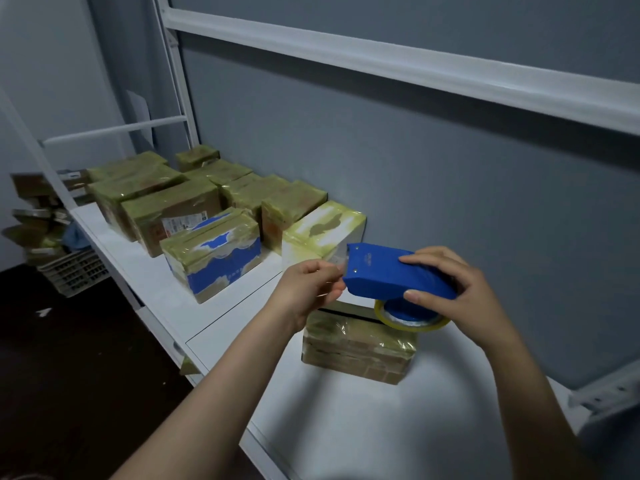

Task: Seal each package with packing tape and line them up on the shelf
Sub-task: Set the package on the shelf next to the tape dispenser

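A blue tape dispenser (391,271) with a yellowish tape roll (412,322) hangs above a brown cardboard package (356,348) wrapped in tape on the white shelf (346,427). My right hand (457,296) grips the dispenser's body from the right. My left hand (311,289) pinches the clear tape end at the dispenser's front edge. Several taped packages stand in rows to the left, among them a blue and white box (214,258) and a white box (322,230) just behind my left hand.
A grey wall runs behind the shelf, with a white upper rail (415,71) overhead. Left of the shelf end, loose cardboard boxes (38,216) pile over a grey plastic crate (76,271) on the dark floor. Bare shelf lies in front of the package.
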